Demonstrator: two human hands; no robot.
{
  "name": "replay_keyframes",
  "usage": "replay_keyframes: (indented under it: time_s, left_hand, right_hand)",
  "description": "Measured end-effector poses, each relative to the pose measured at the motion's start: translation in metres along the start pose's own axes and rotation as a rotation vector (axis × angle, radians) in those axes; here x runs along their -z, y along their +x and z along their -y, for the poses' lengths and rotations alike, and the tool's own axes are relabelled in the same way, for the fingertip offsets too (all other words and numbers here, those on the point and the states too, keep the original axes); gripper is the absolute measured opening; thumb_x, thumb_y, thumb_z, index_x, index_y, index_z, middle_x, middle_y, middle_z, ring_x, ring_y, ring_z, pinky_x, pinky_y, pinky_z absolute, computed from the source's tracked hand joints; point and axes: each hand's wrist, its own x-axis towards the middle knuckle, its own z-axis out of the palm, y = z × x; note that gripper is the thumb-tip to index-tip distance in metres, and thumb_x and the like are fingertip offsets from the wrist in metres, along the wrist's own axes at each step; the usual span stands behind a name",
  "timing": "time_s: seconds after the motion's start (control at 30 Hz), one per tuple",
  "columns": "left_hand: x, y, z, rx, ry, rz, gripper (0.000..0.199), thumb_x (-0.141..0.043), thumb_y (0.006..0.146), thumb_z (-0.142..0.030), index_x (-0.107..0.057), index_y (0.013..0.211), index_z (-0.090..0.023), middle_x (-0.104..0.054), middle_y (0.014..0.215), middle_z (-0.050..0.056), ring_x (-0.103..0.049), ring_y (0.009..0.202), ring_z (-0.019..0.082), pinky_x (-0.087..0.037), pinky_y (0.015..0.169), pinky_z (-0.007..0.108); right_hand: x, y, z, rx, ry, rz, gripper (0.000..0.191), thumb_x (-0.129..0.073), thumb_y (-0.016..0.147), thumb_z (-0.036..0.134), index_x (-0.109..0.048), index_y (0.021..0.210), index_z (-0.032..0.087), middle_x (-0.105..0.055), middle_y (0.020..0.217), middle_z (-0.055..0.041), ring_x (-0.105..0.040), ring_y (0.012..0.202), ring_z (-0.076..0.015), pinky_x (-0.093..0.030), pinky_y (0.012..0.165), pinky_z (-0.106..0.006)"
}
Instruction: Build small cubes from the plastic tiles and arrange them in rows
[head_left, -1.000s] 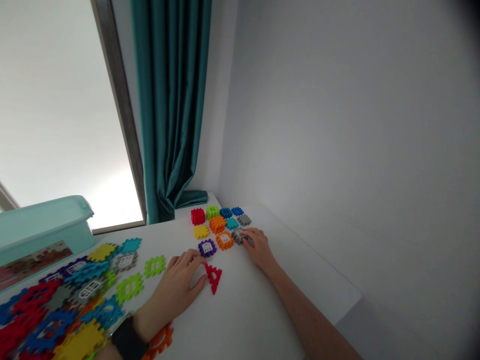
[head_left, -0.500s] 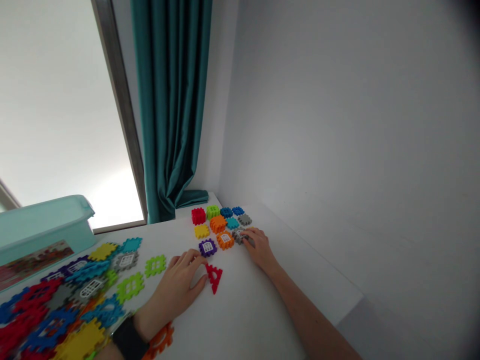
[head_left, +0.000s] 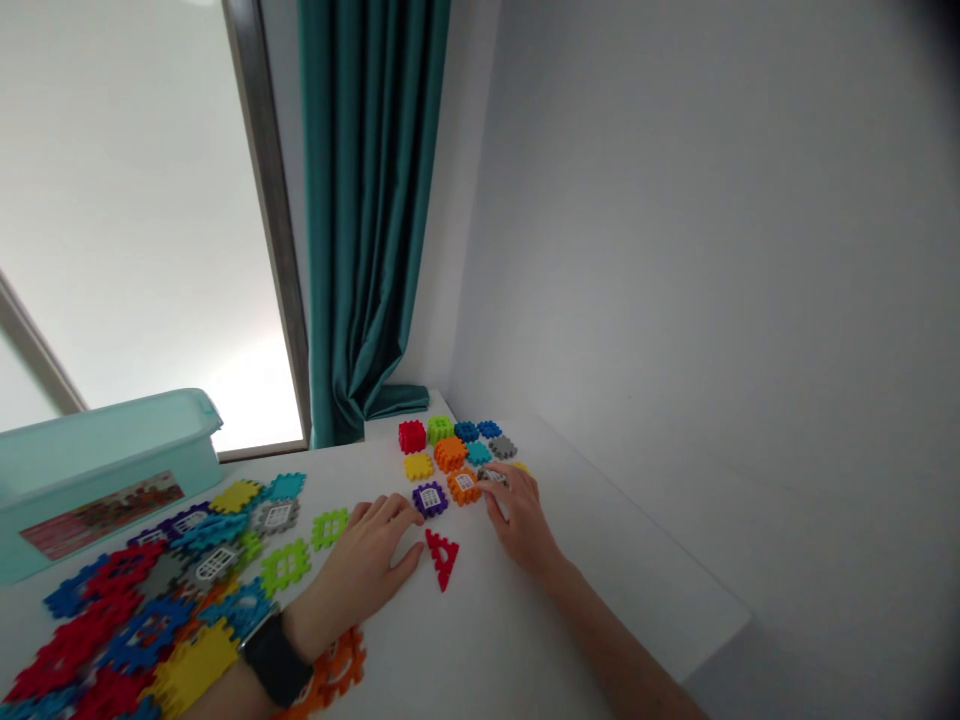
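My right hand (head_left: 519, 520) rests over a grey window tile (head_left: 493, 477), with its index fingertip at the edge of an orange window tile (head_left: 462, 484). Its thumb stands apart from the fingers, which partly cover the grey tile. A bit of yellow tile (head_left: 522, 467) shows behind the knuckles. My left hand (head_left: 375, 550), a black watch on its wrist, lies on the table with thumb and fingers apart and nothing held. Its fingertips are close to a purple window tile (head_left: 430, 499). Just right of its thumb lies a red triangular piece (head_left: 442, 558).
Small stacks and single tiles, including red (head_left: 412, 436), lime (head_left: 440, 430) and orange (head_left: 450, 454) ones, stand in rows at the back. A mixed heap with a blue tile (head_left: 148, 634) spreads at left, before a mint plastic bin (head_left: 196, 440). Curtain and wall lie beyond.
The view has turned slightly left. My right hand has shifted a little left from the grey window tile toward the orange one. My left hand has stayed in about the same place.
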Motion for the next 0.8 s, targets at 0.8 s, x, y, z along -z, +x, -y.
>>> replay_keyframes:
  time_s: [0.8]
  left_hand:
    - [0.038,-0.096,0.050,0.162,0.087,-0.032,0.018,-0.058,0.090,-0.021,-0.065,0.106,-0.024,-0.067,0.111,0.005,-0.059,0.109,0.027,-0.040,0.096,0.043]
  right_hand:
    - [-0.031,0.012,0.147,0.291,0.327,0.427,0.023,-0.056,0.091,0.009,-0.065,0.107,0.023,-0.067,0.110,-0.0051,-0.057,0.108,-0.0231,-0.044,0.099,-0.043]
